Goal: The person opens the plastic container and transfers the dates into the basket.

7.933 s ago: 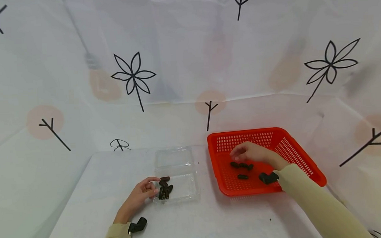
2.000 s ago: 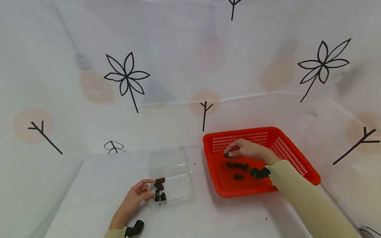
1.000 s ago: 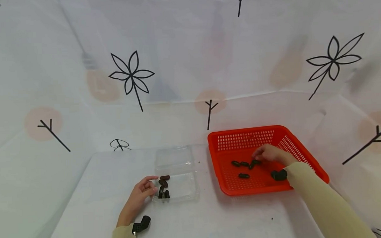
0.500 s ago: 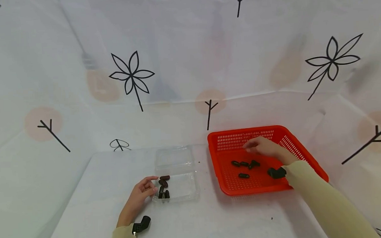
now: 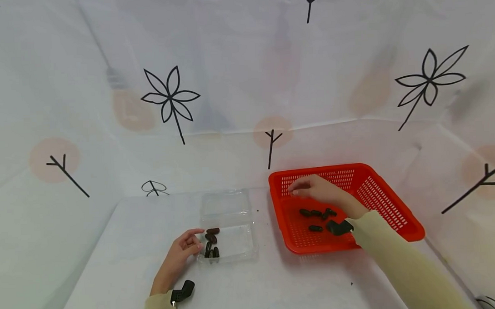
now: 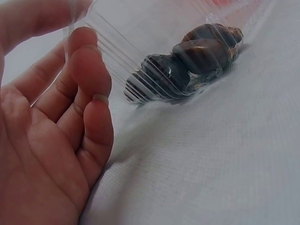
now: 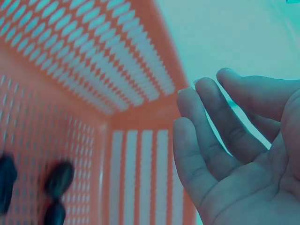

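Observation:
My left hand (image 5: 180, 254) rests along the left side of a clear plastic clamshell box (image 5: 236, 240), thumb and index tips right at its edge, the other fingers loosely bent. Several dark dates (image 5: 211, 238) lie in the box's left part; the left wrist view shows dates (image 6: 201, 55) through the plastic wall. Above the back left of a red plastic basket (image 5: 300, 249) is my right hand (image 5: 320, 190), holding nothing. Its fingers are spread and gently bent in the right wrist view, beside the basket wall. Below lie several dark dates (image 5: 315, 213), most in a row, with one date (image 5: 315, 228) in front.
The box's lid (image 5: 226, 204) lies folded back behind its base. Box and basket stand apart on a white-covered table (image 5: 252, 286), basket to the right. A white printed sheet (image 5: 229, 105) hangs behind and at both sides.
My right hand held a date at the basket's back left, then released it at the right end of the row. It has since risen and moved left, holding nothing. My left hand stays put.

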Action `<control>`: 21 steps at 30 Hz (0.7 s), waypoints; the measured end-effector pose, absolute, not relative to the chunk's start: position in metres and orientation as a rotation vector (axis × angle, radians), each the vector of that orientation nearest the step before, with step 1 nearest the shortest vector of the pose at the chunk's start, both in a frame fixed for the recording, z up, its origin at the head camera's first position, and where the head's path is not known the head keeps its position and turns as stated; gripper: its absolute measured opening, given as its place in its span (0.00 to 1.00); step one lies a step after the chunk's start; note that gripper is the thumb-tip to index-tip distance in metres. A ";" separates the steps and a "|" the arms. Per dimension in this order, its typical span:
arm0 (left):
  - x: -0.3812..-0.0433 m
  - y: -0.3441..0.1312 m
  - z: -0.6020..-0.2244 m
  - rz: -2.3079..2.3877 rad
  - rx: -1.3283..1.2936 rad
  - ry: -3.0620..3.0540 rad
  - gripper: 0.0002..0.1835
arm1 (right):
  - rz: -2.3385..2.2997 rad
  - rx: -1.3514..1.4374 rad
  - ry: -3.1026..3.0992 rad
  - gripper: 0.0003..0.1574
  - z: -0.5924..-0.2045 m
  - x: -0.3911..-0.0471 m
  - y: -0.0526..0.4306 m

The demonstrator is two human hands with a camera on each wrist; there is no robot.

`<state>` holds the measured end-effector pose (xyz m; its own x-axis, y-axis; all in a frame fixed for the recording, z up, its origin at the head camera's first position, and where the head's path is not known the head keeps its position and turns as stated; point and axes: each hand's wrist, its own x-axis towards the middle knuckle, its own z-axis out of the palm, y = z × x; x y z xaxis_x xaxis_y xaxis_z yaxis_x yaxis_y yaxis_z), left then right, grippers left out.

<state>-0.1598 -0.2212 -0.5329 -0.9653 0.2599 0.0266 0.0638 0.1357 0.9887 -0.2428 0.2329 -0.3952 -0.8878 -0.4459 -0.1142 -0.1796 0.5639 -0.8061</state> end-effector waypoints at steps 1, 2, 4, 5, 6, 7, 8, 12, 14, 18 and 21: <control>-0.160 -0.221 -0.533 1.941 0.328 2.249 0.23 | -1.242 -0.536 2.487 0.16 -0.394 -0.242 0.228; -0.160 -0.221 -0.533 1.934 0.327 2.251 0.23 | -1.246 -0.551 2.481 0.16 -0.394 -0.242 0.223; -0.160 -0.221 -0.532 1.931 0.309 2.255 0.23 | -1.243 -0.596 2.472 0.16 -0.392 -0.240 0.213; -0.159 -0.221 -0.531 1.932 0.292 2.254 0.23 | -1.243 -0.612 2.465 0.16 -0.392 -0.240 0.208; -0.159 -0.221 -0.531 1.933 0.278 2.250 0.23 | -1.241 -0.614 2.462 0.16 -0.391 -0.239 0.203; -0.159 -0.220 -0.530 1.933 0.256 2.250 0.23 | -1.235 -0.615 2.462 0.15 -0.390 -0.239 0.198; -0.159 -0.220 -0.530 1.934 0.236 2.247 0.23 | -1.228 -0.621 2.465 0.14 -0.389 -0.238 0.193; -0.158 -0.219 -0.529 1.926 0.201 2.246 0.23 | -1.198 -0.638 2.474 0.12 -0.387 -0.240 0.172; -0.158 -0.219 -0.529 1.922 0.195 2.247 0.24 | -1.191 -0.667 2.462 0.11 -0.389 -0.243 0.162; -0.158 -0.219 -0.528 1.922 0.179 2.240 0.24 | -1.187 -0.695 2.398 0.12 -0.393 -0.251 0.142; -0.159 -0.218 -0.529 1.923 0.161 2.238 0.24 | -1.181 -0.703 2.348 0.13 -0.395 -0.254 0.127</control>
